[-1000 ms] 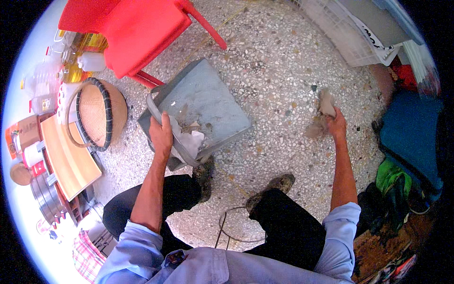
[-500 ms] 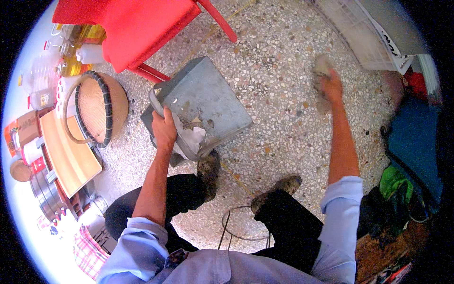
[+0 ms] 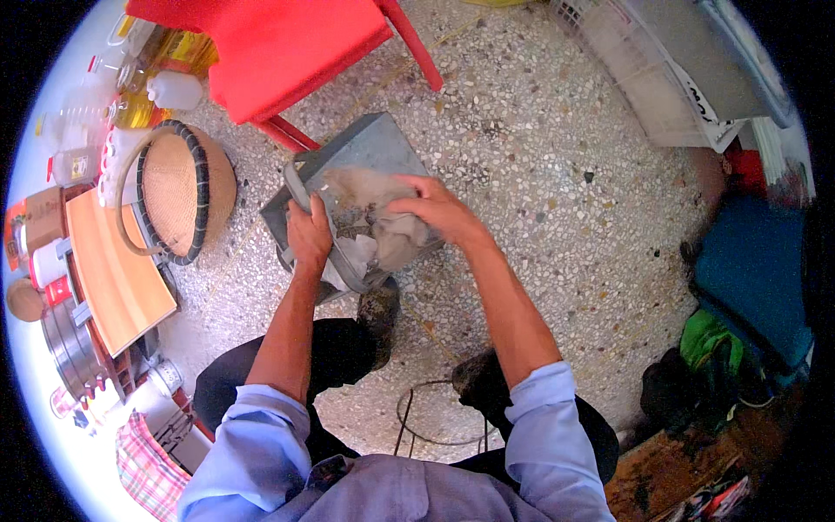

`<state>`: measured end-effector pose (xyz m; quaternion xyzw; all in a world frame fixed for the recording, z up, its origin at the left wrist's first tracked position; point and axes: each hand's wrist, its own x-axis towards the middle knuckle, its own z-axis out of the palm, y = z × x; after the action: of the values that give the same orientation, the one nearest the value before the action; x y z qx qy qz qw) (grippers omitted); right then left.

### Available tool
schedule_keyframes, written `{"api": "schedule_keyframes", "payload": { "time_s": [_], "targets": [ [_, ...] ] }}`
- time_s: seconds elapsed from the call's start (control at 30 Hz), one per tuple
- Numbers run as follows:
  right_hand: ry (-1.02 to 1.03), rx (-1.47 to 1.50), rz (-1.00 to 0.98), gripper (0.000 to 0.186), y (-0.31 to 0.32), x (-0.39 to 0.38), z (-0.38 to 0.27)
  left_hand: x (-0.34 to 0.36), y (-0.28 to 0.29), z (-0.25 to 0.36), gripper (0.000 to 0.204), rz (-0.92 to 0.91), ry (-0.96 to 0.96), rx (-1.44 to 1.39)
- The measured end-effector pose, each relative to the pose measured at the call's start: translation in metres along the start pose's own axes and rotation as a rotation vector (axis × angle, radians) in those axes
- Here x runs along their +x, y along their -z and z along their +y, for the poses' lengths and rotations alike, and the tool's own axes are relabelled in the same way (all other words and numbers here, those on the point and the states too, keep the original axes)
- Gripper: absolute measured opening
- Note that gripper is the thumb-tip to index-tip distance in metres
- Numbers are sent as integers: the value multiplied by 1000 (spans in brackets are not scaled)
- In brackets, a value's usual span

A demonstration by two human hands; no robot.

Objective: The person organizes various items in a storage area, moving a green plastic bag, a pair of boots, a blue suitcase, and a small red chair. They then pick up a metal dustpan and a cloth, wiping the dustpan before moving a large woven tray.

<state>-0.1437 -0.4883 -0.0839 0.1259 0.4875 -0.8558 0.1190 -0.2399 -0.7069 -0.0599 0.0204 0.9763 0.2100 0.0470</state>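
Note:
My left hand [image 3: 309, 233] is closed on the grey rim-like handle [image 3: 297, 187] of a grey metal dustpan [image 3: 378, 139], which rests on the speckled floor. My right hand [image 3: 435, 209] is over the pan with thumb and fingers apart. Just beneath and beside these fingers, a blurred, crumpled beige-brown piece of paper or cloth [image 3: 400, 241] lies or drops inside the pan, near torn white scraps [image 3: 360, 249] and dark bits of dirt.
A red plastic chair [image 3: 296, 61] stands beyond the pan. A wicker basket [image 3: 174, 196], bottles and wooden boards [image 3: 117, 265] line the left. A translucent crate [image 3: 626, 78], blue bag [image 3: 752, 270] and green fabric [image 3: 709, 339] are on the right. A wire ring lies between my shoes.
My right hand has swung from the floor at the right to over the dustpan, and its fingers have loosened from the crumpled beige piece. My left hand stays on the handle.

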Motion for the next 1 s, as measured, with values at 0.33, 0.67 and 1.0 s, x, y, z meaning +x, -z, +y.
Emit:
{"api": "schedule_keyframes", "payload": {
  "time_s": [0.33, 0.67, 1.0],
  "targets": [
    [-104, -256, 333, 46, 125, -138, -150, 0, -3, 11, 54, 60, -1, 82],
    [-184, -226, 640, 64, 10, -306, -165, 2, -3, -1, 56, 78, -31, 94],
    [-152, -877, 284, 51, -83, -316, -178, 7, -6, 0, 54, 29, 9, 13]
  ]
}}
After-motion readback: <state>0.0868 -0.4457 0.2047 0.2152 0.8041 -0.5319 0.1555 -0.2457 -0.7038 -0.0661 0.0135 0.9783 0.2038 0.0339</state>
